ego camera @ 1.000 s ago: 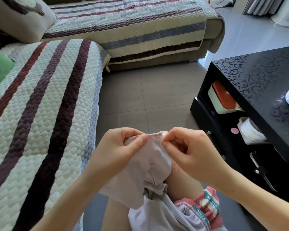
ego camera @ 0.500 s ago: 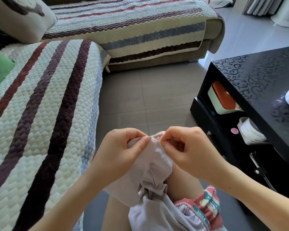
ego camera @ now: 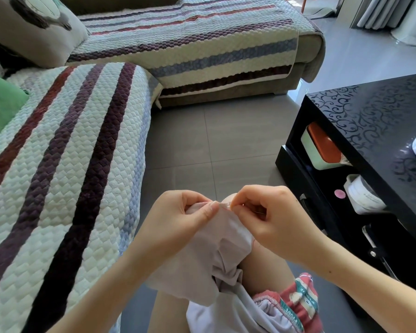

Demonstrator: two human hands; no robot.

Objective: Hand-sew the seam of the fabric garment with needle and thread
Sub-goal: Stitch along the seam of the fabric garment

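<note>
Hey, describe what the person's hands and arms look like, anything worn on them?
Both bare. The left hand and right hand wear no gloves, and no rings show on the visible fingers. The left forearm and right forearm carry no sleeve, watch or bracelet as far as the frame reaches. Visible nails look short.

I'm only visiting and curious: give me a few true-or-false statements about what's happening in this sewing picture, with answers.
1. The left hand pinches the pale garment at its top edge. True.
2. The right hand pinches the needle. True.
3. A box with an orange lid sits on the black table's lower shelf. True.
4. The garment lies spread on that table. False: it hangs over the person's knee.
5. The sofa is covered in plain green. False: the sofa cover is cream with dark stripes.
</note>
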